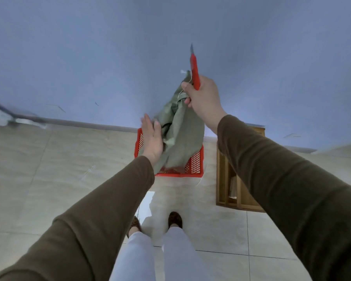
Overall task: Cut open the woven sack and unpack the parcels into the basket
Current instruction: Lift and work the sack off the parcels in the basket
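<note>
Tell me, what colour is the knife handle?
Red, in the head view: the knife in the right hand.
</note>
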Available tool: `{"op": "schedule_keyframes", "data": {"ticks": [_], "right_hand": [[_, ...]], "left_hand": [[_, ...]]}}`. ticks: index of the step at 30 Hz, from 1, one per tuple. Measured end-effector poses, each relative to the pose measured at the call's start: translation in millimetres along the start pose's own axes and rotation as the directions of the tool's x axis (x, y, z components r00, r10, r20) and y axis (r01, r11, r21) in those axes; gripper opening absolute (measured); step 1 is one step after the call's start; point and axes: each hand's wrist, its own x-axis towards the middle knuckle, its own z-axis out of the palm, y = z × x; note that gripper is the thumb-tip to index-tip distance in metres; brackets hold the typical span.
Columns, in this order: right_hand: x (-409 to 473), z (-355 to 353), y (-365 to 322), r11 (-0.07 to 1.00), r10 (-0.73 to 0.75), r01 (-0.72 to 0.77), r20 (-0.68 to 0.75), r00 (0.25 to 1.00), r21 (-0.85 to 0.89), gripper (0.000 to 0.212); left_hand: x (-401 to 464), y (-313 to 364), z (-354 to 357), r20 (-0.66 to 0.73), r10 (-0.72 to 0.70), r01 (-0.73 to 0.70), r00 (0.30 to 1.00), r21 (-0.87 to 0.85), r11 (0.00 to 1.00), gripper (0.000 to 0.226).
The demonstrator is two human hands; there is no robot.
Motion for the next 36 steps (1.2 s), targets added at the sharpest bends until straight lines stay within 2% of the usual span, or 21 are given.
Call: {"op": "schedule_keyframes", "data": {"ticks": [2, 4, 5, 7, 9, 12, 14, 18, 20, 23, 26, 28, 29, 32, 34, 36], "right_hand": [[0, -4, -8, 1.000, 0.012, -0.012, 0.044, 0.999, -0.010, 0.026], [-2, -7, -16, 0.999, 0.035, -0.033, 0.062, 0.997, -0.026, 0.025], [-2, -9, -18, 1.000, 0.018, -0.018, 0.034, 0.999, -0.014, 0.025], [0, -13, -24, 1.000, 0.002, -0.002, 0.040, 0.999, -0.007, 0.024], [-2, -16, -31, 0.999, 0.028, -0.026, 0.078, 0.997, -0.035, 0.023], [1, -21, -38, 1.000, -0.025, 0.025, 0.018, 1.000, 0.009, 0.024], [0, -23, -43, 1.000, 0.015, -0.016, 0.075, 0.997, 0.010, 0.023], [2, -25, -49, 0.993, -0.044, 0.045, -0.016, 0.999, 0.109, 0.021], [1, -24, -55, 0.995, -0.024, 0.019, 0.043, 0.999, 0.097, 0.019], [7, -29, -66, 0.985, -0.079, 0.084, -0.041, 0.996, 0.147, 0.018], [11, -34, -83, 0.992, -0.050, 0.042, 0.059, 0.997, 0.121, 0.017], [12, -37, -90, 0.987, -0.058, 0.057, 0.007, 0.998, 0.153, 0.013], [13, -38, -94, 0.978, -0.081, 0.085, -0.027, 0.996, 0.189, 0.011], [10, -43, -108, 0.983, -0.088, 0.078, 0.049, 0.995, 0.166, 0.016], [10, -46, -114, 0.976, -0.098, 0.098, -0.011, 0.995, 0.197, 0.016], [10, -49, -121, 0.958, -0.113, 0.109, 0.000, 0.994, 0.267, 0.013]], "left_hand": [[-3, 7, 0, 0.093, -0.008, 0.014, 0.996, -0.060, 0.998, 0.090], [-3, 16, -2, 0.050, -0.006, 0.012, 0.999, -0.112, 0.994, 0.102], [-2, 20, -3, 0.075, -0.012, 0.021, 0.997, -0.128, 0.991, 0.105], [-3, 27, -2, 0.113, 0.004, 0.013, 0.994, -0.149, 0.989, 0.101], [-3, 35, -3, 0.048, 0.012, -0.005, 0.999, -0.136, 0.991, 0.102], [-8, 48, -3, 0.145, -0.007, 0.024, 0.989, -0.117, 0.993, 0.106], [-11, 55, -3, 0.107, 0.000, 0.013, 0.994, -0.115, 0.993, 0.111], [-12, 69, -4, 0.096, 0.103, -0.093, 0.990, -0.096, 0.991, 0.086], [-13, 76, -6, 0.089, 0.079, -0.072, 0.993, -0.075, 0.995, 0.089], [-12, 85, -10, 0.050, 0.116, -0.110, 0.992, -0.109, 0.988, 0.081], [-16, 97, -13, 0.108, 0.084, -0.073, 0.991, -0.105, 0.992, 0.088], [-20, 106, -16, 0.057, 0.093, -0.085, 0.994, -0.142, 0.986, 0.097], [-20, 111, -18, 0.049, 0.099, -0.090, 0.994, -0.160, 0.983, 0.094], [-26, 120, -24, 0.057, 0.099, -0.089, 0.994, -0.146, 0.985, 0.073], [-26, 125, -30, 0.031, 0.109, -0.104, 0.994, -0.111, 0.988, 0.068], [-28, 134, -34, 0.113, 0.099, -0.088, 0.989, -0.097, 0.991, 0.060]]}}
